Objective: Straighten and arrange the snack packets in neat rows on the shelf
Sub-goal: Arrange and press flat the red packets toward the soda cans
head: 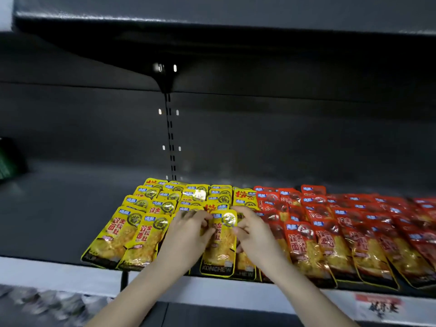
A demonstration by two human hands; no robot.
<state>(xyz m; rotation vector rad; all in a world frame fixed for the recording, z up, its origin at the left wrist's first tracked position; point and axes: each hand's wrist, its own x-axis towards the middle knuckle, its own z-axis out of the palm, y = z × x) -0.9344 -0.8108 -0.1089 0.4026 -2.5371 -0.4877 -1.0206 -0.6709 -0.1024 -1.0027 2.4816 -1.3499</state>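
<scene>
Several yellow snack packets lie in overlapping rows on the dark shelf, with rows of red packets to their right. One yellow packet lies at the front between my hands. My left hand pinches its left edge near the top, fingers curled. My right hand holds its right edge, thumb on the packet's face. Packets under my hands are partly hidden.
The shelf's left part is bare, with a dark green object at the far left. A grey shelf front strip runs below, with a red-and-white price label at the right. Another shelf hangs overhead.
</scene>
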